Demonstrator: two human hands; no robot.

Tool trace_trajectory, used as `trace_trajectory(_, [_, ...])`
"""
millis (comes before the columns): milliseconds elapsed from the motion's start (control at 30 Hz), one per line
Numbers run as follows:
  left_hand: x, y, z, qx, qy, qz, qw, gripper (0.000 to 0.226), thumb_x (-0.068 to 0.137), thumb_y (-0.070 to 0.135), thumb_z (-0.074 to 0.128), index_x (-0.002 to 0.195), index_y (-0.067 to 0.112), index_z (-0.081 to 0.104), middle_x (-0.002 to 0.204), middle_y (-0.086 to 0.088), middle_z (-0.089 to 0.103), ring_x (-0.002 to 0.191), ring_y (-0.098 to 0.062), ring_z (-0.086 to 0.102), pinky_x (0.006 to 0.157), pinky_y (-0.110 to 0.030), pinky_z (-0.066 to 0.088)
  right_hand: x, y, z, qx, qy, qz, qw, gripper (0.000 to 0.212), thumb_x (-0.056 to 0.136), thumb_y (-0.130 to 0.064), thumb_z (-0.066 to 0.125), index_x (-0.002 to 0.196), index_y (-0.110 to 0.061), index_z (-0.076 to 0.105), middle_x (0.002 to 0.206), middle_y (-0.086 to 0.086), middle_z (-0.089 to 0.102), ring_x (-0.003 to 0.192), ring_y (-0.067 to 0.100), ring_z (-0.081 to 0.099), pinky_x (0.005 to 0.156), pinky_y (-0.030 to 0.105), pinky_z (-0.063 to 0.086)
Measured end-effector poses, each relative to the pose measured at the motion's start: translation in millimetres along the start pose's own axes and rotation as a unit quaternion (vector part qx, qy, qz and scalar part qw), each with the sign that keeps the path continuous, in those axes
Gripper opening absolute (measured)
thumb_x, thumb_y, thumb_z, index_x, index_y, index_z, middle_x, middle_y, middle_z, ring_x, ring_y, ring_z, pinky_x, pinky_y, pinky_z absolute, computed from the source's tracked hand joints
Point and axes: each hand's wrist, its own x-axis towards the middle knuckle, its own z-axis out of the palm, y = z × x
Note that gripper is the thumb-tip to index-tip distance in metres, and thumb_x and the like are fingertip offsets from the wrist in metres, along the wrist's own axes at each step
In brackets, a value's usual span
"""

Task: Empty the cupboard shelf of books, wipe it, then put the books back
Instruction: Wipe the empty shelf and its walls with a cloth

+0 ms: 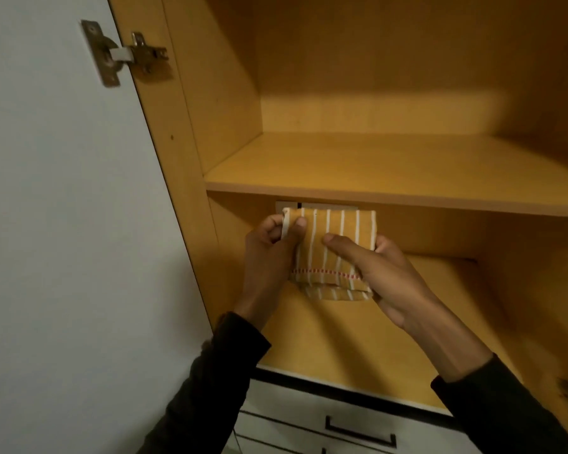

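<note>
A folded mustard cloth (335, 244) with white stripes and a red stitched line is held between both hands in front of the open cupboard. My left hand (269, 253) pinches its upper left corner between thumb and fingers. My right hand (374, 267) grips its right side, thumb laid across the front. The upper shelf (391, 168) of yellow-brown board lies bare above the hands, and the lower shelf (358, 348) lies bare beneath them. No books are in view.
The white cupboard door (63, 224) stands open on the left, with a metal hinge (125, 54) near its top. White drawers with a black handle (358, 432) sit below the cupboard. A small grey plate (315, 206) is fixed under the upper shelf.
</note>
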Motion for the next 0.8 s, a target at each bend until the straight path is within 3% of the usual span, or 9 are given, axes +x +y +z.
trace_trajectory(200, [72.3, 7.4, -14.8, 0.004, 0.01, 0.031, 0.999, 0.01, 0.092, 0.019, 0.066, 0.094, 0.009, 0.067, 0.078, 0.002, 0.075, 0.069, -0.007, 0.07, 0.058, -0.02, 0.052, 60.9, -16.1, 32.0, -0.011, -0.017, -0.023, 1.0, 0.019, 0.091, -0.014, 0.065, 0.108, -0.008, 0.071, 0.103, 0.01, 0.075, 0.097, 0.026, 0.072, 0.093, 0.044, 0.055])
trace_trajectory(467, [142.5, 13.0, 1.4, -0.041, 0.03, 0.07, 0.996, 0.006, 0.092, 0.012, 0.065, 0.094, 0.006, 0.065, 0.074, 0.002, 0.074, 0.066, -0.01, 0.07, 0.055, -0.022, 0.053, 135.9, -49.1, 32.2, -0.055, -0.046, -0.057, 0.996, 0.017, 0.09, -0.013, 0.065, 0.104, -0.006, 0.073, 0.097, 0.012, 0.075, 0.092, 0.029, 0.072, 0.088, 0.048, 0.057])
trace_trajectory(533, [163.5, 13.9, 7.2, -0.025, 0.041, 0.089, 0.995, 0.006, 0.092, 0.011, 0.065, 0.094, 0.006, 0.064, 0.076, 0.001, 0.074, 0.067, -0.009, 0.07, 0.057, -0.023, 0.053, 158.1, -61.7, 30.0, -0.071, -0.05, -0.066, 0.994, 0.015, 0.089, -0.015, 0.066, 0.1, -0.008, 0.073, 0.09, 0.009, 0.076, 0.085, 0.027, 0.073, 0.079, 0.046, 0.06])
trace_trajectory(600, [190.2, 13.6, 9.1, 0.017, 0.069, 0.127, 0.989, 0.012, 0.091, 0.014, 0.068, 0.098, 0.005, 0.063, 0.084, -0.004, 0.072, 0.074, -0.012, 0.069, 0.066, -0.026, 0.054, 183.3, -74.8, 30.1, -0.097, -0.032, -0.092, 0.991, 0.01, 0.09, -0.015, 0.064, 0.096, -0.01, 0.071, 0.074, -0.002, 0.074, 0.066, 0.013, 0.071, 0.059, 0.031, 0.059])
trace_trajectory(667, [215.2, 9.1, 4.8, 0.1, 0.107, 0.165, 0.975, 0.017, 0.09, 0.015, 0.069, 0.104, 0.009, 0.062, 0.089, -0.002, 0.068, 0.078, -0.009, 0.065, 0.071, -0.021, 0.052, 209.7, -85.2, 31.5, -0.166, 0.027, -0.175, 0.97, 0.008, 0.092, -0.015, 0.06, 0.097, -0.014, 0.065, 0.07, -0.007, 0.068, 0.058, 0.006, 0.064, 0.049, 0.023, 0.049])
trace_trajectory(733, [227.6, -4.3, -4.0, 0.21, 0.151, 0.191, 0.947, 0.022, 0.09, 0.014, 0.067, 0.111, 0.011, 0.061, 0.097, 0.001, 0.066, 0.086, -0.006, 0.061, 0.072, -0.01, 0.046, 234.9, -87.2, 34.7, -0.278, 0.063, -0.265, 0.921, 0.019, 0.093, -0.019, 0.057, 0.111, -0.013, 0.057, 0.089, -0.001, 0.065, 0.068, 0.009, 0.06, 0.049, 0.015, 0.045])
trace_trajectory(800, [229.4, -26.4, -14.2, 0.33, 0.17, 0.21, 0.904, 0.028, 0.091, 0.014, 0.066, 0.119, 0.01, 0.061, 0.11, -0.001, 0.064, 0.097, -0.007, 0.056, 0.078, -0.012, 0.043, 253.8, -76.6, 42.0, -0.39, 0.02, -0.287, 0.874, 0.022, 0.096, -0.023, 0.055, 0.112, -0.012, 0.047, 0.096, 0.005, 0.059, 0.065, 0.008, 0.052, 0.043, 0.006, 0.034])
